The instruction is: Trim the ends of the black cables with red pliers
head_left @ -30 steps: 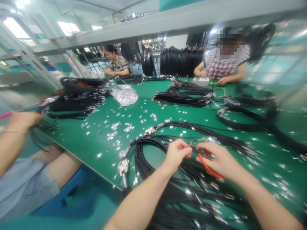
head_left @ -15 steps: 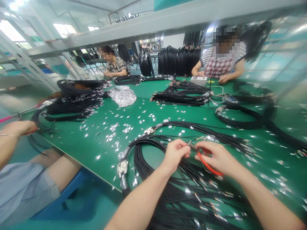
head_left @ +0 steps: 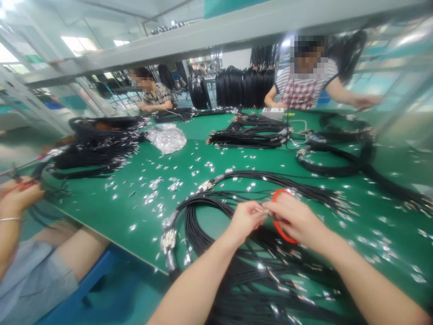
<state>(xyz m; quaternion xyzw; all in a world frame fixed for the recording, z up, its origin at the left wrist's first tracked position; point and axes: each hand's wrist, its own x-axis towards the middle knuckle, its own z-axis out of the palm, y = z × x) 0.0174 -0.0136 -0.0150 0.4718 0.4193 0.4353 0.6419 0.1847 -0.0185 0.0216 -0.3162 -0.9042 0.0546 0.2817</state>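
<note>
My left hand [head_left: 246,220] is closed in a pinch on the end of a thin black cable, above the middle of a coiled bundle of black cables [head_left: 203,225]. Touching it, or nearly so, my right hand [head_left: 297,219] is wrapped around red-handled pliers [head_left: 283,234]. One red handle shows above my fingers and the other below them. The jaws meet the cable end between both hands, mostly hidden by my fingers. Under my forearms lie many loose black cables [head_left: 243,275] with bare, coppery or silvery tips.
Silvery scraps [head_left: 174,184] litter the green table [head_left: 135,198]. A clear plastic bag [head_left: 167,137] and more cable bundles [head_left: 250,133] lie farther back. Two people [head_left: 155,95] sit across the table. A co-worker's hand [head_left: 23,198] is at far left. A grey shelf beam [head_left: 169,43] crosses overhead.
My right hand has turned and moved closer to my left, bringing the pliers' jaws to the cable end. The co-worker at far right has stretched an arm out sideways.
</note>
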